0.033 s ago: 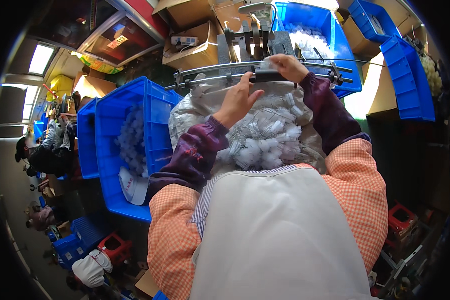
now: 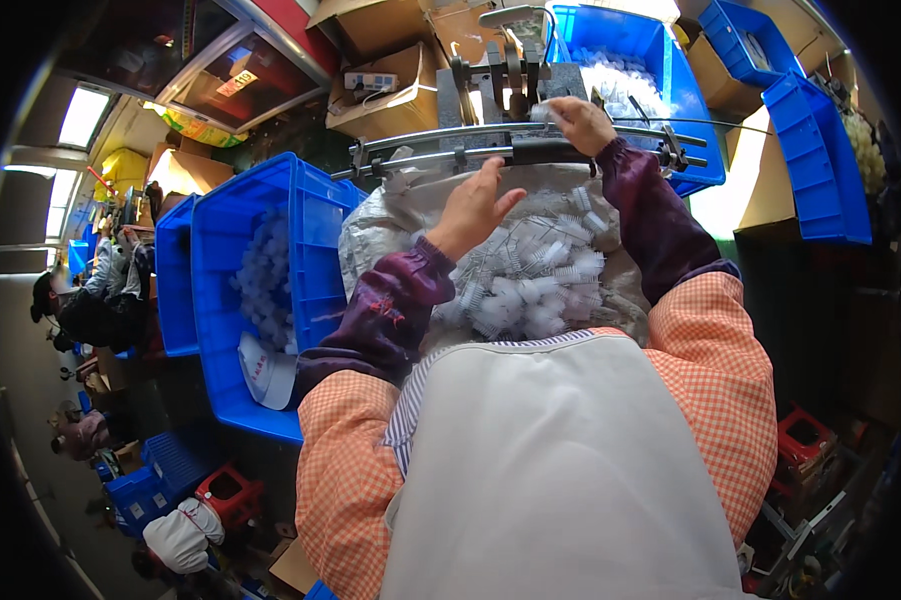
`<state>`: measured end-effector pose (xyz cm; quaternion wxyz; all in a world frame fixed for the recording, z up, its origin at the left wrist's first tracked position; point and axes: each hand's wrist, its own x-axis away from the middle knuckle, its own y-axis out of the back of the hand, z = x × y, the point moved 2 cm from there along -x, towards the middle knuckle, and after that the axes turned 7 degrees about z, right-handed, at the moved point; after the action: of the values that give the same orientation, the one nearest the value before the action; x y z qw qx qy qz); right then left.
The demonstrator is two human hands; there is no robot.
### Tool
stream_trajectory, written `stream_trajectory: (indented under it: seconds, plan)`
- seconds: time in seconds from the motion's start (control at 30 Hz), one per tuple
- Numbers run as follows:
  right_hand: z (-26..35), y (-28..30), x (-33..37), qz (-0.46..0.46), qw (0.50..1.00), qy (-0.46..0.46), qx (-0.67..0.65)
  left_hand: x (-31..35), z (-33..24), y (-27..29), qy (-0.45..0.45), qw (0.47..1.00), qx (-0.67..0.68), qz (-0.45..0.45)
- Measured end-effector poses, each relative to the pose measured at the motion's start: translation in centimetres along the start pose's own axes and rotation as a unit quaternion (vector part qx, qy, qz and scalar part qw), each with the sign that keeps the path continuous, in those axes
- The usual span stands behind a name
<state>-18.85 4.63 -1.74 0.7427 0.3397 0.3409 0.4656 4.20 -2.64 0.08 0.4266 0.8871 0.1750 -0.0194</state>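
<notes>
My right hand (image 2: 584, 127) is above the metal rails, its fingertips closed on a small translucent white plastic piece (image 2: 542, 112). Beyond it stands a machine (image 2: 515, 80) with dark wheels. My left hand (image 2: 473, 208) is just on the near side of the rails, thumb and fingers apart, with nothing seen in it. Below both hands, a pale sack (image 2: 368, 238) spreads over the lap area, heaped with similar translucent pieces (image 2: 530, 285) that show comb-like teeth. A dark roller section (image 2: 550, 151) sits on the near rail (image 2: 430, 160).
A large blue bin (image 2: 240, 205) at left holds white pieces and a white cap (image 2: 266, 372). Another blue bin (image 2: 675, 85) of pieces stands behind the machine at right. An open cardboard box (image 2: 400, 100) is at the back. Other people (image 2: 100, 310) sit far left.
My right hand has lifted slightly up and away from the rails with the small piece. My left hand has drawn back a little toward me, off the near rail.
</notes>
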Motion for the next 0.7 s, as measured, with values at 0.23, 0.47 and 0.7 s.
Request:
stream_trajectory:
  seconds: [0.23,0.47,0.7]
  plan:
    - [-4.1,-1.9,-4.3,-0.059,0.952,-0.143,0.264,3.8,0.8,-1.3,0.099,0.967,-0.030,0.235]
    - [-4.5,-2.5,-4.8,-0.048,0.962,-0.148,0.224,4.9,2.5,-2.4,0.039,0.966,-0.049,0.250]
    - [-5.1,-2.3,-4.9,-0.045,0.966,-0.144,0.210,5.1,1.8,-1.3,0.011,0.968,-0.032,0.247]
